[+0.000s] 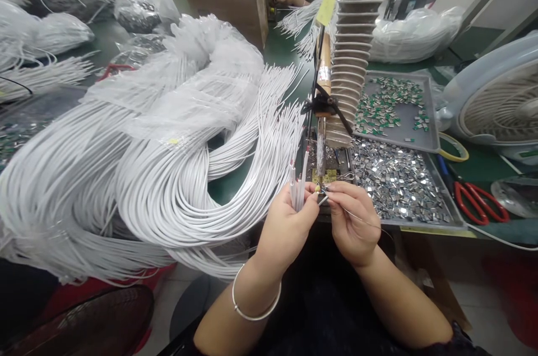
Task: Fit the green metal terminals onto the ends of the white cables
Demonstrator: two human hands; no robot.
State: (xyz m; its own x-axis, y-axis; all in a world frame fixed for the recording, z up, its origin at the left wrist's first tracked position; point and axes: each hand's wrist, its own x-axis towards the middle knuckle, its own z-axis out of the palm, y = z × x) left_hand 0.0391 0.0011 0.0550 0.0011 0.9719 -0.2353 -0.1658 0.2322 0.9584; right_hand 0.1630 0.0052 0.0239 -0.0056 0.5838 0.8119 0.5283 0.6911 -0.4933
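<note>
The left hand (286, 232) curls closed around a bunch of white cable ends (297, 190), while the right hand (353, 224), just beside it, pinches a thin wire (370, 222) between its fingertips. Beyond them, a big heap of white cables (168, 176) spreads left, and a metal tray of small shiny pieces (395, 179) sits right, near red scissors (479, 202).

Bright, even indoor light, faint shadows, fisheye curve at the edges
</note>
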